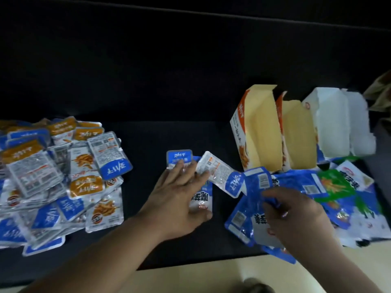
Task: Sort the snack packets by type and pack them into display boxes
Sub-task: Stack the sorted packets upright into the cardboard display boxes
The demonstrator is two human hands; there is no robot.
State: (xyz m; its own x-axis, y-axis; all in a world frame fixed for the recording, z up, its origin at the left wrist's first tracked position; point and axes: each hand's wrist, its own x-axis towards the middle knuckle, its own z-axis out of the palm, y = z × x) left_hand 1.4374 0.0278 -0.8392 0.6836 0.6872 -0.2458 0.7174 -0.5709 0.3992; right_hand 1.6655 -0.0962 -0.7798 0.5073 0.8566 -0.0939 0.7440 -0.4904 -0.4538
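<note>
Snack packets (59, 176): a loose heap of small blue, orange and silver sachets, lying well to the left of the left hand on the dark surface (148, 92).
Left hand (182, 199): palm down and spread, with straight fingers; it pinches nothing and rests flat on what lies under it.
Under the left palm: a blue-and-white packet (204, 197) lies flat, and its right edge shows past the thumb side of the hand.
At the left fingertips: a blue-topped sachet (179, 158) is touched by the middle fingers. A silver sachet (220, 172) with a blue end lies tilted, just right of the index finger and touching it.
Right hand (296, 220): the fingers are curled and grip a large blue bag (256, 182) by its lower part, so that the bag stands up in front of the fingers. Motion blur hides the exact grip.
Beneath the right hand: more blue bags (239, 220) overlap each other on the dark surface, near the thumb.
Green bag (334, 185): just beyond the right hand and slightly to its right, lying on top of other bags.
Display boxes: three open boxes stand side by side beyond the right hand. The first orange box (257, 127) and the second orange box (298, 132) show cream insides, and the white box (330, 121) is farthest right.
Floor (211, 278): a pale strip shows below both forearms.
</note>
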